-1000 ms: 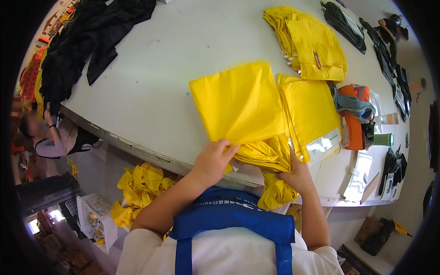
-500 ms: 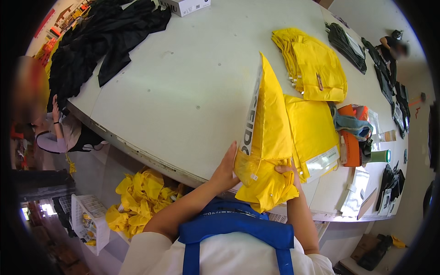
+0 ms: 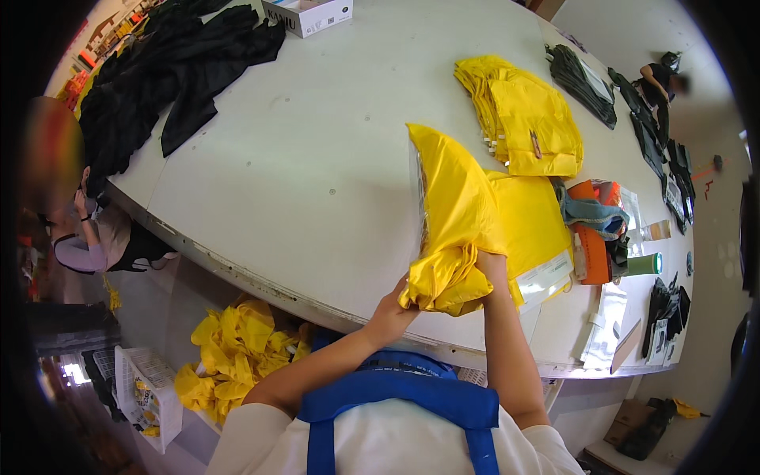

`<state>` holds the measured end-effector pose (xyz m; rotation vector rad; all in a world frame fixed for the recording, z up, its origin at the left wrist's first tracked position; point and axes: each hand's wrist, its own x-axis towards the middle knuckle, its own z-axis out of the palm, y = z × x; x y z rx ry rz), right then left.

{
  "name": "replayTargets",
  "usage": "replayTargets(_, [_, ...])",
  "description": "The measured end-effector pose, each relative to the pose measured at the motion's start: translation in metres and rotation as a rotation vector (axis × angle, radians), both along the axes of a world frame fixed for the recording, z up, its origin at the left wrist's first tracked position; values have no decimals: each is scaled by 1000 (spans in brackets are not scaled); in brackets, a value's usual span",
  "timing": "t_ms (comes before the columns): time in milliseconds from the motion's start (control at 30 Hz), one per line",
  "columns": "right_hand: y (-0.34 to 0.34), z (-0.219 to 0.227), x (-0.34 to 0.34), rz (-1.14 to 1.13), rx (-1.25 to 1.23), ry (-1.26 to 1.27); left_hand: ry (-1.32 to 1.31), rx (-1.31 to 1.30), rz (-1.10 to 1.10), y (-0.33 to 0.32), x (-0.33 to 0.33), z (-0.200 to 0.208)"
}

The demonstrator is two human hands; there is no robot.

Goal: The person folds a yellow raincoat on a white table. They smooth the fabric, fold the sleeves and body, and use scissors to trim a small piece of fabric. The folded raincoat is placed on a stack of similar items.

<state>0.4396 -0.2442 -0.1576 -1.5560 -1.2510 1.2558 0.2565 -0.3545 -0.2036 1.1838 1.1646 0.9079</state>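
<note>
I hold a folded yellow garment (image 3: 451, 214) upright above the near edge of the white table (image 3: 317, 158), with a clear plastic bag along its left side. My left hand (image 3: 393, 311) grips its bunched lower end from the left. My right hand (image 3: 489, 265) holds the same bundle from the right. Flat beneath and to the right lies another yellow garment in a clear bag (image 3: 534, 229). A stack of folded yellow garments (image 3: 526, 119) sits farther back on the table.
Black clothes (image 3: 170, 71) cover the table's far left, with a white box (image 3: 305, 14) behind. An orange item, bottle and papers (image 3: 602, 237) clutter the right. Loose yellow garments (image 3: 233, 352) pile below the table beside a white basket (image 3: 138, 392). A seated person (image 3: 95, 237) is at left.
The yellow garment went from lying flat on the table to being lifted on edge, then tilted further upright, with both hands gathering its lower end.
</note>
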Motion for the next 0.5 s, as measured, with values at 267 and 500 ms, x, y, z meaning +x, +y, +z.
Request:
replayTargets(267, [-10,-112,18,434,271,-967,-1108,-596,83,-6,-22,-12])
replayTargets(500, [-35,-49,-46,552,731,-988,-537,-384,-70,12,-36,-15])
